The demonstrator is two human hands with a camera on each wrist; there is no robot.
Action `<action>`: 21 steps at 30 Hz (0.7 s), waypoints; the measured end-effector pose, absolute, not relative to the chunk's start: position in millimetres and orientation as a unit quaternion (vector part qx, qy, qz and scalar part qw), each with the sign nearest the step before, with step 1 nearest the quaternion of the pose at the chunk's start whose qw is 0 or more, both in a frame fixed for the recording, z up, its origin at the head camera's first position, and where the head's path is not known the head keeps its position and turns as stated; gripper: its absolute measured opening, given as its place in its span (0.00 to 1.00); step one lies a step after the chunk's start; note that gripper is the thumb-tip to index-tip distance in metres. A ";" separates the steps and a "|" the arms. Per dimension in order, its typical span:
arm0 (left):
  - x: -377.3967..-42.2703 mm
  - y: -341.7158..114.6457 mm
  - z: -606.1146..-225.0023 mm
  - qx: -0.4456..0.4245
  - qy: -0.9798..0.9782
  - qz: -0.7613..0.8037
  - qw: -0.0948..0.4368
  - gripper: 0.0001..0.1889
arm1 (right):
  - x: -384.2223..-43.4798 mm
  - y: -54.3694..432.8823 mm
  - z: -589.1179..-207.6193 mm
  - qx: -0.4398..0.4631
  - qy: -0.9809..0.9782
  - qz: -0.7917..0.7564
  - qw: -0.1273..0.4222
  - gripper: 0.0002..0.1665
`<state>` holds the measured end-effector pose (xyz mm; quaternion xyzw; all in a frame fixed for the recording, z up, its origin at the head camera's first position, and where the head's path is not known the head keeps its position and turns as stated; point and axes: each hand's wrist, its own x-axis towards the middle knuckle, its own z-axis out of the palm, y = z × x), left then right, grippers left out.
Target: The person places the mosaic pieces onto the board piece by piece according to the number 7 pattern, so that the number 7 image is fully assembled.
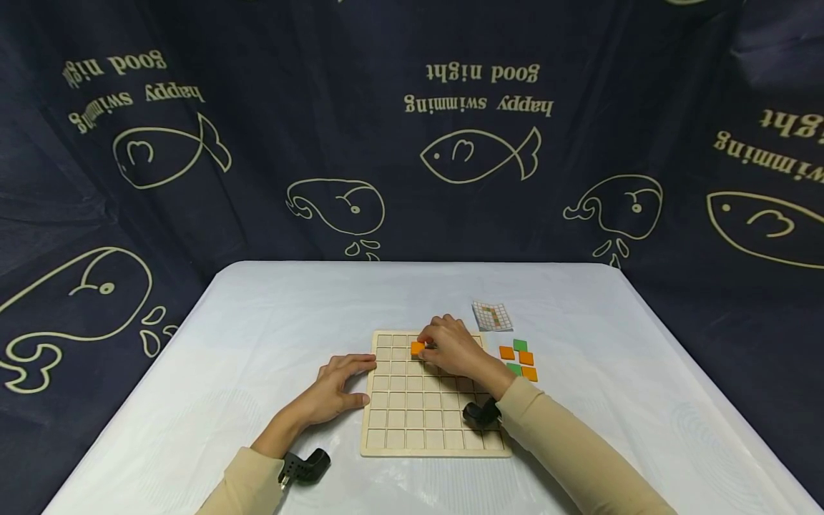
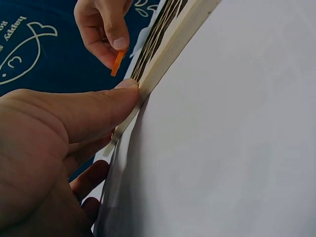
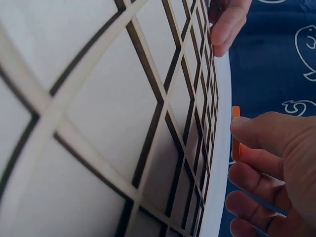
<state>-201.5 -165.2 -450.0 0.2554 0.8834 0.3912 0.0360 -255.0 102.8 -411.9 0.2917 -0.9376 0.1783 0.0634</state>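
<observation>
Between thumb and fingers, my right hand [image 1: 453,348] pinches an orange square tile [image 1: 417,350] over the far rows of a wooden grid board [image 1: 395,418]. The right wrist view shows the same orange tile [image 3: 236,133] edge-on, apart from the board's surface. My left hand [image 1: 335,390] lies at the board's left edge with fingers extended. In the left wrist view, the left thumb touches the board's rim [image 2: 168,54]; the other fingers are partly hidden behind it.
Right of the board lie several loose tiles, among them a green tile [image 1: 520,345] and an orange tile [image 1: 529,374]. Behind them is a printed pattern card [image 1: 492,316]. A white cloth [image 1: 290,300] covers the table, and a dark curtain [image 1: 412,214] hangs beyond its far edge.
</observation>
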 end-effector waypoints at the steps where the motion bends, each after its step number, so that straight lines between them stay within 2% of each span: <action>1: -201.5 -165.2 -450.1 0.255 0.884 0.391 0.036 0.30 | -255.1 102.7 -412.0 0.292 -0.938 0.178 0.062 0.14; 21: -201.0 -165.2 -449.7 0.252 0.886 0.389 0.034 0.30 | -255.4 98.0 -417.8 0.299 -0.939 0.158 0.058 0.14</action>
